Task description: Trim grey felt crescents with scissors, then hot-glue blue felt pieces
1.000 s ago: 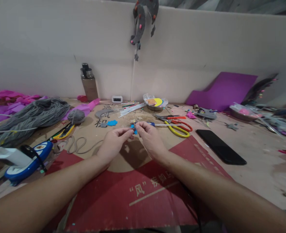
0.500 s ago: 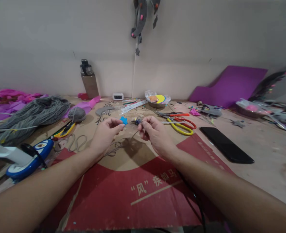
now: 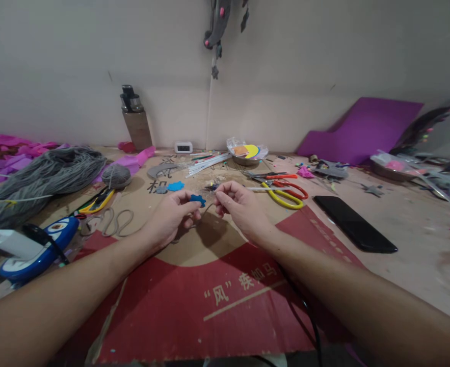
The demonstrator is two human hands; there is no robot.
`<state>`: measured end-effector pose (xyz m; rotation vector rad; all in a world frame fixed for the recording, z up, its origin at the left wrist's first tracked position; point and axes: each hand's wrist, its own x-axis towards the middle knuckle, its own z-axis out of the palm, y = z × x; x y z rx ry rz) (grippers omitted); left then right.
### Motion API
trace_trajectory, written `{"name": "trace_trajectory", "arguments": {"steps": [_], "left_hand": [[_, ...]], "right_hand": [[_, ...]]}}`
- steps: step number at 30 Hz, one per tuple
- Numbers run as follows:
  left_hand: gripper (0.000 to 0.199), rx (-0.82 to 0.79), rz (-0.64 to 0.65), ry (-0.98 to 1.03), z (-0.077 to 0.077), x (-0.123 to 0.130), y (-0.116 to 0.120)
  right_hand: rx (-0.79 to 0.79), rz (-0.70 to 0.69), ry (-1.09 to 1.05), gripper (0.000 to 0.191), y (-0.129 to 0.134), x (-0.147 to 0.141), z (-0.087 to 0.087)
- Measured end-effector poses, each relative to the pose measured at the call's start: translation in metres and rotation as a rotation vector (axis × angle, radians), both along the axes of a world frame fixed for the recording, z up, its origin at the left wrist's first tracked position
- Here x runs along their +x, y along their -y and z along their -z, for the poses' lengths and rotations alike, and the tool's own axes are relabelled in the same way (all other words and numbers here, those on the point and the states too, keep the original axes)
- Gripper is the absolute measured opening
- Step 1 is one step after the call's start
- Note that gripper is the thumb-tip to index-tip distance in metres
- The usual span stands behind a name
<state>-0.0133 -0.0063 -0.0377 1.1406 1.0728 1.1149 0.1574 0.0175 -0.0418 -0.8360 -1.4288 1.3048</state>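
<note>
Pinched between the thumb and fingers of my left hand (image 3: 175, 216) is a small blue felt piece (image 3: 197, 200) with a scalloped edge. My right hand (image 3: 237, 206) is just to its right, fingers closed around the end of a thin grey-brown cord (image 3: 208, 206); whether a small tool is also in these fingers is too small to tell. Behind my left hand, another blue felt piece (image 3: 176, 186) lies on the cardboard beside a small grey one (image 3: 160, 190). Both hands are above the red and tan cardboard (image 3: 179, 306).
Scissors with yellow and red handles (image 3: 286, 196) and a black phone (image 3: 354, 224) lie to the right. Grey yarn (image 3: 52, 176), a yellow cutter (image 3: 97, 201) and a blue-white glue gun (image 3: 39, 250) are at the left. White sticks (image 3: 208, 164) lie behind the hands.
My left hand has turned and shifted slightly down and right with the blue piece. The blue piece on the cardboard behind it now shows. The whole view has shifted slightly.
</note>
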Motion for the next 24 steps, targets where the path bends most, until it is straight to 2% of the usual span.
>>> {"name": "trace_trajectory", "arguments": {"steps": [7, 11, 16, 24], "left_hand": [[0.025, -0.049, -0.027, -0.090, -0.0011, 0.0012, 0.0005], [0.025, -0.030, -0.034, -0.064, -0.0003, 0.0008, -0.0013], [0.022, -0.031, -0.041, -0.055, -0.0008, 0.0012, -0.0011], [0.026, -0.030, -0.052, -0.141, -0.0016, 0.0015, 0.0011]], "right_hand": [[0.028, 0.001, -0.022, 0.016, -0.0006, 0.0002, 0.0016], [0.023, -0.016, -0.007, 0.019, -0.0014, 0.0016, 0.0019], [0.014, -0.002, 0.035, 0.021, -0.0018, 0.0020, 0.0015], [0.083, 0.046, 0.156, 0.014, -0.0018, 0.0012, 0.0027]]}}
